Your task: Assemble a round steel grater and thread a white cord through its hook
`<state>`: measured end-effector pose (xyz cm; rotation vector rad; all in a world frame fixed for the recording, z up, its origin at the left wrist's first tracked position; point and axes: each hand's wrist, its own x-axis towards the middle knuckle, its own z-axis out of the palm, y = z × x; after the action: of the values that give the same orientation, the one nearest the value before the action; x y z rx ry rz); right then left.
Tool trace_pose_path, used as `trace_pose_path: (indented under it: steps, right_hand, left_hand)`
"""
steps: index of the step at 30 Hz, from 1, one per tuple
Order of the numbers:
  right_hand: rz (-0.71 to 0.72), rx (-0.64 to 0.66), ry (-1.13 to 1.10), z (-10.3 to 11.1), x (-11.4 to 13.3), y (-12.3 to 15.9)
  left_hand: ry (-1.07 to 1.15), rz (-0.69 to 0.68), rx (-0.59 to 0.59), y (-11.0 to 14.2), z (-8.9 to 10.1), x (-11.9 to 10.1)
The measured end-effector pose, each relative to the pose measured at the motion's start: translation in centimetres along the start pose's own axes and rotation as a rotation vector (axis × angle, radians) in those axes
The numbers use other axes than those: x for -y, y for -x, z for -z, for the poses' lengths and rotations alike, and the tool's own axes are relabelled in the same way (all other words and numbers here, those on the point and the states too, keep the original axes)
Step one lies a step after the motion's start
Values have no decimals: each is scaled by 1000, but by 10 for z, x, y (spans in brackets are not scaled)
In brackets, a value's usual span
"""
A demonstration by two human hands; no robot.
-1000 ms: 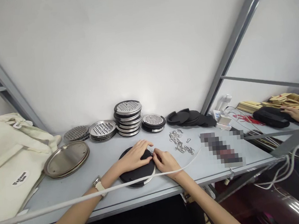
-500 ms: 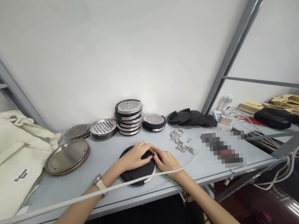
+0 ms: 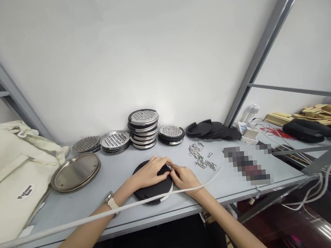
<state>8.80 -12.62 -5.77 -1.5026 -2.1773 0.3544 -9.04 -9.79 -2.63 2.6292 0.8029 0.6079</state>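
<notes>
A black round disc with a silver metal rim showing at its lower right lies flat on the table in front of me. My left hand rests over its top, fingers curled to the right edge and thumb bent in beneath them, gripping the disc there. At that same edge, my right hand pinches a small metal clip, mostly covered by fingertips. The fingertips of both hands nearly meet. To the right lies a loose pile of similar metal clips.
Behind stand grater plates, a tall stack of discs, a shorter stack and black covers. Plain metal plates and a cream bag are left. A white cable crosses in front of my forearms.
My hands keep almost the same hold, with a slight shift of the right fingertips at the disc's edge. Another person's hand at the far right has left the view.
</notes>
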Motion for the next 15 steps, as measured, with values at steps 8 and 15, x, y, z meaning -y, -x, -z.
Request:
trace_pose_path:
  steps: [8, 15]
  right_hand:
    - [-1, 15, 32, 0, -1, 0]
    - [-27, -24, 29, 0, 0, 1]
  left_hand:
    - [-16, 7, -13, 0, 0, 0]
    - [-11, -1, -18, 0, 1, -1]
